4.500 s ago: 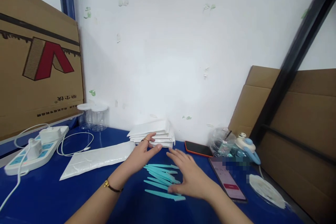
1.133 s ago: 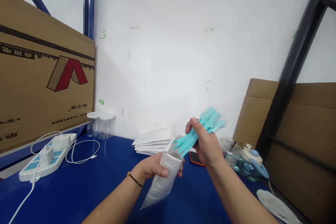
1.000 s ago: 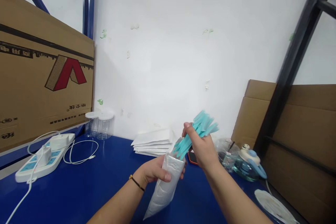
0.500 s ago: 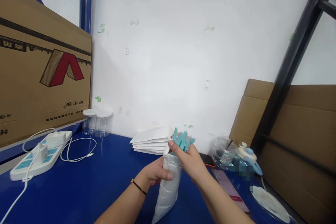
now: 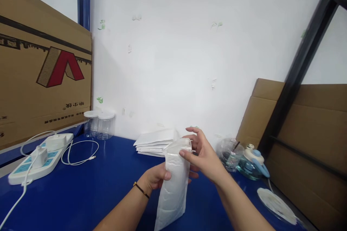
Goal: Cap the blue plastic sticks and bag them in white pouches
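A white padded envelope (image 5: 175, 184) stands upright, tilted a little, in front of me above the blue table. My left hand (image 5: 159, 176) grips it from the left side, thumb on the front and fingertips showing behind its right edge. At the envelope's upper right corner is my right hand (image 5: 202, 155), its thumb against the front near the top and its index finger raised apart. No teal pieces show now; the envelope's front hides its inside. Behind it lies a stack of white envelopes (image 5: 154, 142).
At the left, a white power strip (image 5: 40, 162) with cables lies on the blue table (image 5: 108, 184). Two clear jars (image 5: 105, 126) stand by the wall. A plastic bag (image 5: 230, 153), a teal bottle (image 5: 251, 164) and a white round item (image 5: 276, 205) are at the right.
The teal sticks that stuck out of the envelope's top are out of sight. My right hand has loosened from around them, its fingers now spread at the opening. The view has shifted slightly.
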